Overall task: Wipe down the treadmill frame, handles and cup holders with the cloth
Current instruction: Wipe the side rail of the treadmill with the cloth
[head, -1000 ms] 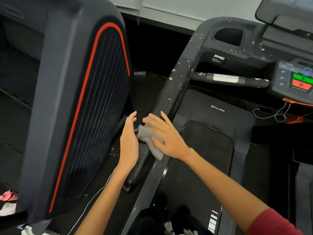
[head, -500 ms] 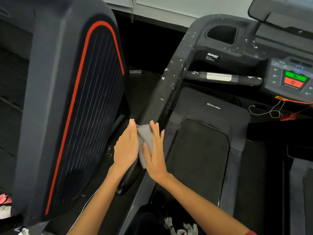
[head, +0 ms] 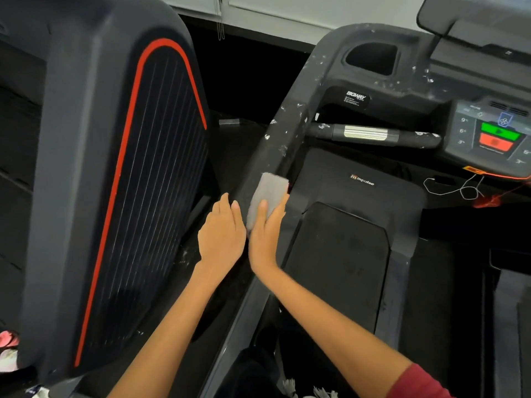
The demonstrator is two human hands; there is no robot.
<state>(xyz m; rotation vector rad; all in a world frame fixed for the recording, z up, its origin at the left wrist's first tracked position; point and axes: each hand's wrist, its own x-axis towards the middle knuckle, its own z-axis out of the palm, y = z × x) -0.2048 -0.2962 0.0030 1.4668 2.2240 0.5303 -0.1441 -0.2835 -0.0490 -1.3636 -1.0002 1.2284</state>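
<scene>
Cloth (head: 268,196), grey and folded, lies flat on the sloping left handrail (head: 283,133) of the treadmill, which is flecked with white specks. Right hand (head: 265,234) presses it there, fingers (head: 263,209) straight and close together over its lower end. Left hand (head: 221,234) sits just beside it, fingers straight and together against the rail's outer side, holding nothing. Cup holder (head: 372,57) sits well above, near the console (head: 494,133).

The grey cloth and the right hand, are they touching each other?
Touching. The head view shows the right hand with straight fingers laid flat on the grey cloth, pressing it against the treadmill frame.
</scene>
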